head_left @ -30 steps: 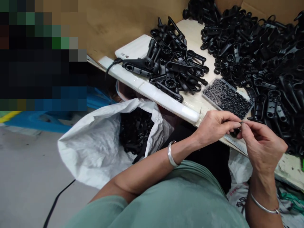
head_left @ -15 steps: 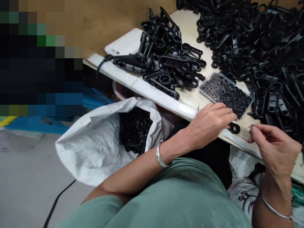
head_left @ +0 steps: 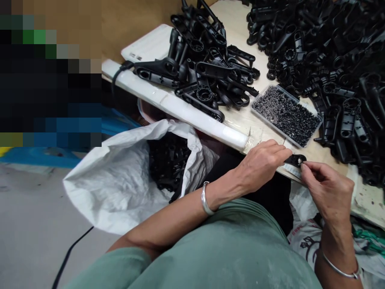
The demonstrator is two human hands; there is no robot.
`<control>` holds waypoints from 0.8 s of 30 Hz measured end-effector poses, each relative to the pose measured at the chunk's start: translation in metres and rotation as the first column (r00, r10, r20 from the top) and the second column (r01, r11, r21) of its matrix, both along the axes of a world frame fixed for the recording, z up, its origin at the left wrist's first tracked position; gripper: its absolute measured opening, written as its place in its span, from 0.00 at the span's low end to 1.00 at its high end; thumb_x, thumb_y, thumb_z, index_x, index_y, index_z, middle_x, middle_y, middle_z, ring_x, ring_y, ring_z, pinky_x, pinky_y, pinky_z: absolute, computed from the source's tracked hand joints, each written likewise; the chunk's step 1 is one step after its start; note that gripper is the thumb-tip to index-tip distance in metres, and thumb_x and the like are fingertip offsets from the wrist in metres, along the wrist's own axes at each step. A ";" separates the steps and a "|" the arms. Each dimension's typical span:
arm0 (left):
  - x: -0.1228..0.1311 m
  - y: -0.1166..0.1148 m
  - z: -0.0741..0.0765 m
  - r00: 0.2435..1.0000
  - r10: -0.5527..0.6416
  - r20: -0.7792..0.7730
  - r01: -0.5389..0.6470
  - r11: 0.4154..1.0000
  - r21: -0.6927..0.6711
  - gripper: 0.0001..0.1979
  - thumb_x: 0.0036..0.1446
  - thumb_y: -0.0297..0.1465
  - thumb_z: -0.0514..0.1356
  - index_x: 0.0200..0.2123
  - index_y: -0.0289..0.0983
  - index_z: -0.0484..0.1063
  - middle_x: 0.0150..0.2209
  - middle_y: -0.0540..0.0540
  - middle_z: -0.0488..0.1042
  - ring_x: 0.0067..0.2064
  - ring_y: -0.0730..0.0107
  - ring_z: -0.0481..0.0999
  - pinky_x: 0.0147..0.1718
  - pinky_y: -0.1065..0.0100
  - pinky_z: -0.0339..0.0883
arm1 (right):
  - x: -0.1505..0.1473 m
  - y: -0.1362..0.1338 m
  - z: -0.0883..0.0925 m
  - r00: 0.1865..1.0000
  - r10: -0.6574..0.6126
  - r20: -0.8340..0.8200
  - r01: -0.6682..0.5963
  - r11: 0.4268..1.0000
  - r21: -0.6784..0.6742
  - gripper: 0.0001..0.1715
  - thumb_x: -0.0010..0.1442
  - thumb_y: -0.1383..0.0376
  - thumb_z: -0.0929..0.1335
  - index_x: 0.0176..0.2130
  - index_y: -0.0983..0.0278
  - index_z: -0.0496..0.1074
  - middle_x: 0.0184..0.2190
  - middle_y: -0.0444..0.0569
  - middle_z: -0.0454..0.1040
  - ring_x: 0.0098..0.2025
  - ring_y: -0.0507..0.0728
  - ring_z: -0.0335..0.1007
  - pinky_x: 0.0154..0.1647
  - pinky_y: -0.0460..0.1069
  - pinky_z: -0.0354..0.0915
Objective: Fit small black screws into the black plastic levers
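Observation:
My left hand (head_left: 264, 162) is closed on a black plastic part (head_left: 296, 159) with a ringed end, held at the table's front edge. Most of that part is hidden under the fingers, while its ringed end sticks out to the right. My right hand (head_left: 329, 188) is pinched shut, thumb and fingertip touching the ringed end. A small screw seen in this pinch earlier is now too hidden to make out. Just beyond both hands lies a clear plastic box (head_left: 254, 109) full of small silvery and black screws (head_left: 285, 114).
Black plastic handle-like parts (head_left: 204, 72) are heaped at the table's left, with a larger heap (head_left: 325, 52) at the right. A white strip (head_left: 180, 106) runs along the table edge. Below stands an open white sack (head_left: 114, 188) holding black parts.
My right hand has moved left, bringing its pinched fingertips onto the ringed end of the black part. My left hand keeps its hold, and the view has shifted slightly.

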State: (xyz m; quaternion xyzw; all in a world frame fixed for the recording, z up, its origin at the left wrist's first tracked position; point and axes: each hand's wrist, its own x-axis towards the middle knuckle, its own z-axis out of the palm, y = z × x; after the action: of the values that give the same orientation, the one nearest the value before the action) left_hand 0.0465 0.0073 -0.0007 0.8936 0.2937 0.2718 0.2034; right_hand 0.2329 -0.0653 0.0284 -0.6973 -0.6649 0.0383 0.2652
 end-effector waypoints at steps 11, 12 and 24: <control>0.001 -0.003 0.000 1.000 0.000 0.017 0.000 0.999 -0.035 0.09 0.67 0.21 0.52 0.40 0.33 0.71 0.38 0.46 0.76 0.41 0.68 0.71 0.44 0.69 0.68 | -0.015 0.002 -0.002 0.946 0.092 0.311 -0.100 0.995 0.012 0.12 0.68 0.63 0.64 0.37 0.64 0.76 0.31 0.51 0.80 0.31 0.56 0.76 0.34 0.49 0.66; 0.001 -0.004 0.001 1.000 0.000 0.023 0.001 0.999 -0.043 0.10 0.68 0.20 0.51 0.40 0.33 0.72 0.38 0.46 0.76 0.41 0.68 0.71 0.44 0.69 0.68 | -0.016 0.002 -0.001 0.948 0.081 0.309 -0.082 0.997 -0.011 0.13 0.68 0.63 0.64 0.37 0.65 0.76 0.31 0.52 0.80 0.32 0.56 0.76 0.34 0.49 0.65; -0.001 -0.001 -0.002 0.995 -0.102 0.022 0.103 0.994 -0.033 0.12 0.69 0.22 0.50 0.43 0.33 0.74 0.42 0.44 0.74 0.41 0.66 0.67 0.44 0.68 0.66 | -0.003 0.013 0.014 0.930 -0.215 -0.300 0.078 0.909 -0.409 0.21 0.59 0.49 0.70 0.31 0.65 0.76 0.18 0.45 0.74 0.18 0.51 0.68 0.20 0.44 0.65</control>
State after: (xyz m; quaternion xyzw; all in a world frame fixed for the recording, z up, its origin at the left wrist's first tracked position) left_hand 0.0452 0.0065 -0.0028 0.9010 0.2499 0.2653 0.2352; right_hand 0.2297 -0.0519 0.0428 -0.7675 -0.5333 0.2687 0.2331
